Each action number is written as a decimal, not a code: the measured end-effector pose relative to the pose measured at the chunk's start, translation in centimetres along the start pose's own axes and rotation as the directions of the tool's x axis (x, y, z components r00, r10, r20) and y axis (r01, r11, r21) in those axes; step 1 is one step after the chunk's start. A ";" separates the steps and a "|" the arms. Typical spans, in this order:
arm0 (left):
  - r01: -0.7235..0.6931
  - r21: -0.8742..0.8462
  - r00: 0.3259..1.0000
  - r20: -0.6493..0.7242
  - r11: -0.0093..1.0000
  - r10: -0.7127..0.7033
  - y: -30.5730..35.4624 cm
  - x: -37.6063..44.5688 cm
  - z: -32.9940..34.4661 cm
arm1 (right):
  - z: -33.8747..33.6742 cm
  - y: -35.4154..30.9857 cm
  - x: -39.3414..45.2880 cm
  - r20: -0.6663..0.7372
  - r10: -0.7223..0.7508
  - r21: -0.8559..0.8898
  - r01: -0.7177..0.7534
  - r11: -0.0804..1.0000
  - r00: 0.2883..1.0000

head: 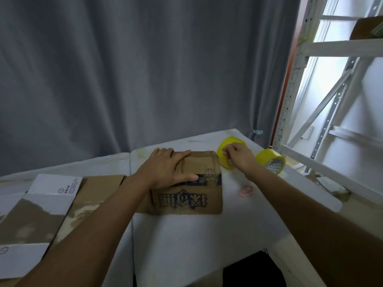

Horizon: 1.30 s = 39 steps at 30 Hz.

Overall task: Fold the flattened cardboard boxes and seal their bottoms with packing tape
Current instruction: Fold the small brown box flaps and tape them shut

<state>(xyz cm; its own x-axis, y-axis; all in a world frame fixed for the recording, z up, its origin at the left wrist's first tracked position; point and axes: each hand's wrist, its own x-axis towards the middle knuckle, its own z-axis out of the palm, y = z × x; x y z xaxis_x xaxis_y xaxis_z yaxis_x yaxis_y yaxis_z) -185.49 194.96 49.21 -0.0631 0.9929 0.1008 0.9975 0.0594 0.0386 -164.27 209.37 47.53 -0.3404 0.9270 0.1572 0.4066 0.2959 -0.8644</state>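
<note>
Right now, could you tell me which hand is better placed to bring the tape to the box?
Right hand: it's already on the nearer yellow tape roll; left hand presses the cardboard box flaps.

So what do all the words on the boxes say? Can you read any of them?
Brown folded cardboard box under the left hand: big dark blue characters, upside down from here, too blurred to read.
White flattened cardboard sheet: small black print and a circle mark, too small to read.
Two yellow packing tape rolls: no words visible.
</note>
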 end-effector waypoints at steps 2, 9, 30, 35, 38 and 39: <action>0.016 -0.021 1.000 0.009 1.000 -0.016 0.1 1.4 0.3 | -1.9 1.9 1.7 0.018 -0.103 -0.348 0.102 0.932 0.995; 0.007 -0.067 0.997 0.083 0.998 -0.001 0.4 3.6 0.9 | -2.9 4.2 5.6 0.329 -0.015 -0.914 0.323 0.246 0.944; -0.002 -0.043 0.999 0.050 0.999 0.004 0.4 3.6 1.3 | -4.0 4.4 5.8 0.295 0.286 -0.956 0.278 0.097 0.912; -0.005 -0.045 0.999 0.034 0.999 0.007 0.3 3.7 1.4 | -4.8 4.4 6.0 0.286 0.276 -0.955 0.249 0.159 0.918; -0.008 -0.051 1.000 0.028 0.999 0.009 0.2 3.7 1.4 | -5.5 4.3 5.6 0.259 0.258 -0.948 0.194 0.252 0.931; -0.010 -0.052 1.000 0.028 0.999 0.011 0.2 3.7 1.4 | -5.8 4.4 5.4 0.249 0.239 -0.944 0.179 0.277 0.939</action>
<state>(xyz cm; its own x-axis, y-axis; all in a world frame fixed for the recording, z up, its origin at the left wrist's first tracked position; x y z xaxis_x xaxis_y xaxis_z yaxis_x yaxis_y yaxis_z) -185.45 198.78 48.18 -0.0509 0.9960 0.0739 0.9950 0.0443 0.0891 -159.37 216.98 47.37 -0.4331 0.8837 -0.1777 0.8518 0.4657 0.2398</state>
